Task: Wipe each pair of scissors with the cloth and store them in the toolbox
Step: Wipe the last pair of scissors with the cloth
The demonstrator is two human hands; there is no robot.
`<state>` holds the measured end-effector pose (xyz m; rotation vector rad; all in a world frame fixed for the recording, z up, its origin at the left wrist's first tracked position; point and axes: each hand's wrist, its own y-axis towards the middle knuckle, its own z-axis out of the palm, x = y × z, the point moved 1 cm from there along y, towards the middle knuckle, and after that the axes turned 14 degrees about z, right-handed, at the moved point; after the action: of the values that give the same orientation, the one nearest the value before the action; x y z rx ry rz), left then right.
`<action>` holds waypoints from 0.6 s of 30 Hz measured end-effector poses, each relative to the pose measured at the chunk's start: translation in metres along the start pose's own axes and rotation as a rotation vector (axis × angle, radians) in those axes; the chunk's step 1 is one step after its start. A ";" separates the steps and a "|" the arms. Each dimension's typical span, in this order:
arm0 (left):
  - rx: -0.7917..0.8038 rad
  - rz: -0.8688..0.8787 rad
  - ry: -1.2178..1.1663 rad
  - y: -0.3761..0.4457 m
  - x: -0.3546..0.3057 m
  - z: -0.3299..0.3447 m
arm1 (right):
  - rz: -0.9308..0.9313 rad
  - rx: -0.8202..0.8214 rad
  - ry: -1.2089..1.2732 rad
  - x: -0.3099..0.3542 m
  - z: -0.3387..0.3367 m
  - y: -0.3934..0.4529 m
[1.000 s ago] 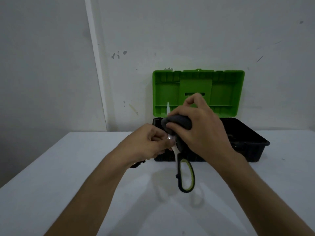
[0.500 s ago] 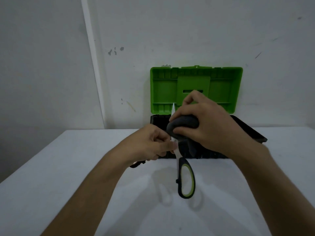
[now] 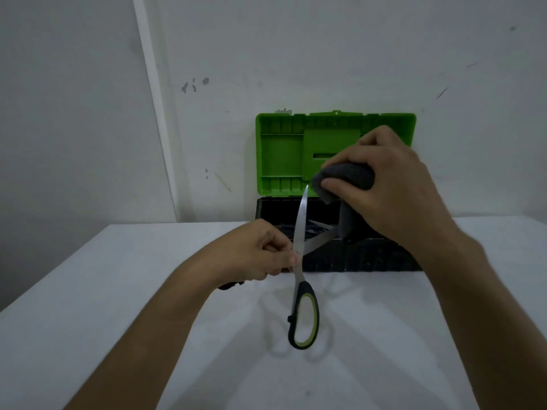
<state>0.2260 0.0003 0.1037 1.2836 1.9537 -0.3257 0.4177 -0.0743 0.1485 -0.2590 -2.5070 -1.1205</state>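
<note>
Your scissors hang open above the desk, just in front of the toolbox. One blade points up with its tip before the green lid; the other slants right toward the cloth. One black-and-green handle loop dangles low over the desk, while the other handle is mostly hidden under your left hand, only a dark bit showing below the wrist. Your left hand pinches the scissors near the pivot, fingers curled round them. Your right hand is clenched round the grey cloth, held up and right of the upright blade tip, just beside it; a fold of cloth hangs down near the end of the slanted blade, though you can't quite tell whether it touches.

The toolbox stands open against the wall, lid upright. Inside the black base something metallic seems to lie, too dark to make out. No writing is legible anywhere.
</note>
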 end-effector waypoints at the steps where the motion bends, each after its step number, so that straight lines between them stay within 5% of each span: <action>1: -0.003 0.000 -0.013 0.000 0.001 -0.001 | -0.032 0.086 0.014 0.005 0.000 -0.002; 5: -0.004 0.024 -0.005 0.000 -0.001 -0.003 | -0.090 0.271 -0.058 0.018 0.019 -0.011; 13: -0.031 0.029 0.016 -0.001 0.000 -0.007 | 0.080 -0.126 -0.025 -0.010 0.020 -0.001; 18: -0.181 -0.047 -0.180 0.000 0.009 -0.016 | -0.110 0.018 0.064 -0.002 0.018 -0.004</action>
<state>0.2167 0.0155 0.1086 1.0566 1.8180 -0.2708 0.4132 -0.0636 0.1336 -0.0801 -2.4996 -1.1292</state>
